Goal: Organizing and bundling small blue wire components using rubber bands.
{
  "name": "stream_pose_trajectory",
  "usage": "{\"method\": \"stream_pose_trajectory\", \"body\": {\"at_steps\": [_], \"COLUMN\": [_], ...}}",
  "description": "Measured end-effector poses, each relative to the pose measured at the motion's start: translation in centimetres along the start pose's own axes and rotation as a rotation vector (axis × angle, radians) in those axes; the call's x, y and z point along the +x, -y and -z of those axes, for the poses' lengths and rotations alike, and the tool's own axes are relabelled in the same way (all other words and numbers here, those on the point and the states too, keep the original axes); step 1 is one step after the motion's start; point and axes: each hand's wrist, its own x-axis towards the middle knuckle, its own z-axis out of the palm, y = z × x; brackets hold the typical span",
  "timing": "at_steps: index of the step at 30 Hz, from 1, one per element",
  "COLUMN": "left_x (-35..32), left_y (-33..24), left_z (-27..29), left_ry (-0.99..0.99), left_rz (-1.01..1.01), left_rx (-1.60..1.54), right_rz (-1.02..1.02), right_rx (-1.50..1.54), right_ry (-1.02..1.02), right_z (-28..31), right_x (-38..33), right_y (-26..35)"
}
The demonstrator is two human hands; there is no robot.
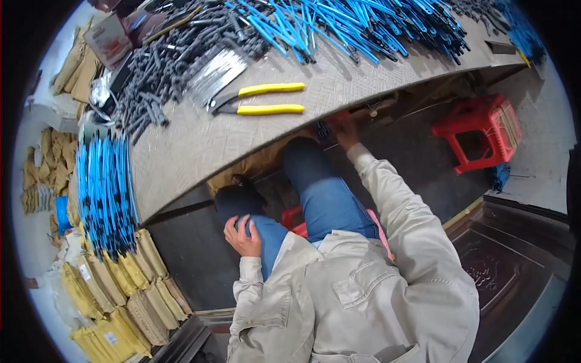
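L hand [243, 237] rests flat, fingers loose, on left knee [239, 202], holding nothing, while R hand [344, 130] reaches under the table [200, 145] edge, grip can't tell, w/ yellow-handled pliers [260, 100] lying on top nr grey and blue cable ties [339, 24].

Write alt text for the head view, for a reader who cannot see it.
A seated person in a pale jacket and jeans rests the left hand on the left knee and reaches the right hand under the edge of a workbench. On the bench lie yellow-handled pliers beside heaps of grey parts and blue cable ties; a red stool stands to the right.
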Motion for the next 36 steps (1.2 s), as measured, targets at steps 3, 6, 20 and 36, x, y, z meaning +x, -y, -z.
{"method": "stream_pose_trajectory", "body": {"at_steps": [3, 6, 20, 36], "left_x": [0.5, 0.6, 0.6, -2.6], "left_y": [0.3, 0.7, 0.2, 1.0], "left_z": [0.0, 0.4, -0.2, 1.3], "left_ry": [-0.002, 0.016, 0.097, -0.098], "left_rz": [0.012, 0.036, 0.195, 0.207], "left_rx": [0.055, 0.090, 0.148, -0.005], "right_rz": [-0.052, -0.542, -0.471, -0.157], "right_rx": [0.325, 1.736, 1.656, 0.486], "right_ry": [-0.052, 0.100, 0.409, 0.148], "right_z": [-3.3, -4.0, -7.7, -5.6], "right_x": [2.9, 2.7, 8.3, -1.0], "right_y": [-3.6, -3.6, 0.2, -24.2]}}
